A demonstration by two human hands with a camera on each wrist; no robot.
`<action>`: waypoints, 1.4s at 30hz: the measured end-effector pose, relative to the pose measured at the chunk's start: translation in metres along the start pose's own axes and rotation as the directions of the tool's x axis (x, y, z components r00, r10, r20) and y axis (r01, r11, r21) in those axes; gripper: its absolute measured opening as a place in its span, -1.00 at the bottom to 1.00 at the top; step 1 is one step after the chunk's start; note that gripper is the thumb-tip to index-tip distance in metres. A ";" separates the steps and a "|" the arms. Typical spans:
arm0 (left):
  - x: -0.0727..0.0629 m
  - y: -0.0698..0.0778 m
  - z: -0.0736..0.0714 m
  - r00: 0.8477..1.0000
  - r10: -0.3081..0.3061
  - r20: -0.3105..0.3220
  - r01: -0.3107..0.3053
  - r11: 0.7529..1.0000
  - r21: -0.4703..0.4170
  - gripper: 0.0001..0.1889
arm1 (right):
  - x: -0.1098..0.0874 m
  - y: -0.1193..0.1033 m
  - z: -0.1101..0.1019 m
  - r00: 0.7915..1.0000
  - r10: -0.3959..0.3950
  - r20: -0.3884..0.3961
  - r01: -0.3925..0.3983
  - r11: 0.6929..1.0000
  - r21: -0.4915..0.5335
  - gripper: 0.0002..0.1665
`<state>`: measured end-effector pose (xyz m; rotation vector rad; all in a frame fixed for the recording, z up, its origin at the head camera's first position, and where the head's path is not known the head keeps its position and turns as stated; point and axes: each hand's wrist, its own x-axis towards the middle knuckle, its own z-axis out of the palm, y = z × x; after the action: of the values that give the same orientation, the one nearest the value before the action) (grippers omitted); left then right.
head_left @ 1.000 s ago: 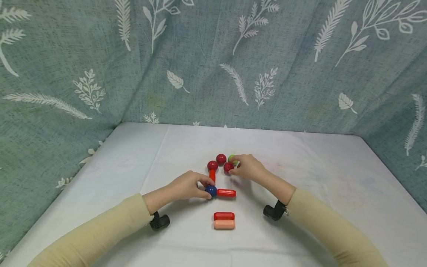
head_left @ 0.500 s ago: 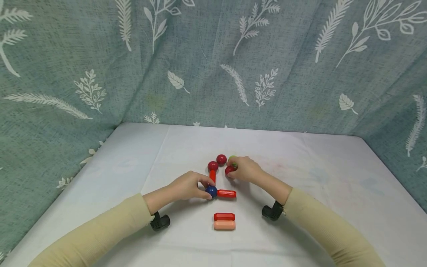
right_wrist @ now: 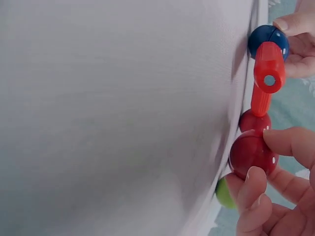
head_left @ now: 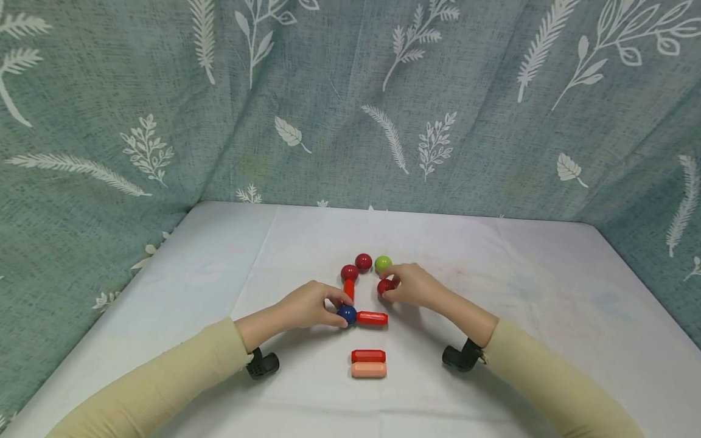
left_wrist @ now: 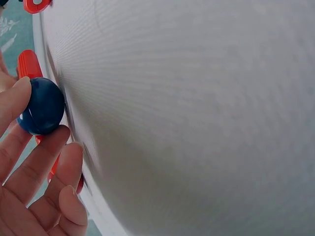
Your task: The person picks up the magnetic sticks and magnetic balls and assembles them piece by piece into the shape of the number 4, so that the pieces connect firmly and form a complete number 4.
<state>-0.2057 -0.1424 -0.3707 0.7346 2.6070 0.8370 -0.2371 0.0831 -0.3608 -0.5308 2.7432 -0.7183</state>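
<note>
My left hand pinches a blue ball between thumb and fingers; the left wrist view shows the same blue ball. Two red rods meet this ball: one rod points right, the other runs back to a red ball. In my right hand a second red ball is held between thumb and fingers, apart from the joined pieces. The right wrist view shows this held red ball close up and a pale round spot in the end of the right-pointing rod.
Behind the hands, a loose red ball and a green ball sit side by side. Nearer the front lie a short red rod and a peach rod, parallel and close together. A white cloth covers the table.
My right hand has taken the red ball away from beside the green ball, drawing it toward the front and slightly right. The green ball is now uncovered. My left hand stays put.
</note>
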 end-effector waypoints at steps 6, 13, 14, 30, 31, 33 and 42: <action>-0.001 0.001 -0.001 1.000 -0.009 -0.004 0.009 1.000 0.011 -0.67 | -0.018 0.006 -0.004 0.999 -0.046 0.015 0.046 0.999 -0.009 -0.64; -0.001 0.001 -0.001 1.000 -0.009 -0.007 0.009 1.000 0.016 -0.67 | -0.035 0.010 -0.004 0.997 -0.073 0.028 0.073 0.997 -0.006 -0.67; -0.001 0.001 -0.001 1.000 -0.008 -0.008 0.008 1.000 0.019 -0.67 | -0.037 0.010 -0.004 0.997 -0.076 0.031 0.076 0.997 -0.003 -0.68; 0.000 0.002 0.001 1.000 -0.018 -0.015 0.018 1.000 0.023 -0.67 | -0.050 0.006 0.003 0.990 -0.118 0.082 0.116 0.993 0.028 -0.73; 0.000 0.002 0.002 1.000 -0.019 -0.016 0.020 1.000 0.022 -0.67 | -0.050 0.006 0.003 0.990 -0.117 0.081 0.115 0.993 0.026 -0.73; 0.001 0.002 0.002 1.000 -0.023 -0.017 0.023 0.999 0.022 -0.67 | -0.049 0.006 0.003 0.990 -0.112 0.080 0.111 0.994 0.025 -0.73; 0.001 0.002 0.003 0.999 -0.041 -0.011 0.041 0.999 0.031 -0.66 | -0.048 0.005 0.005 0.993 -0.086 0.081 0.083 0.996 0.041 -0.72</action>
<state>-0.2041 -0.1394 -0.3722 0.6842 2.6410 0.7920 -0.1937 0.1051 -0.3604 -0.6569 2.6393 -0.7488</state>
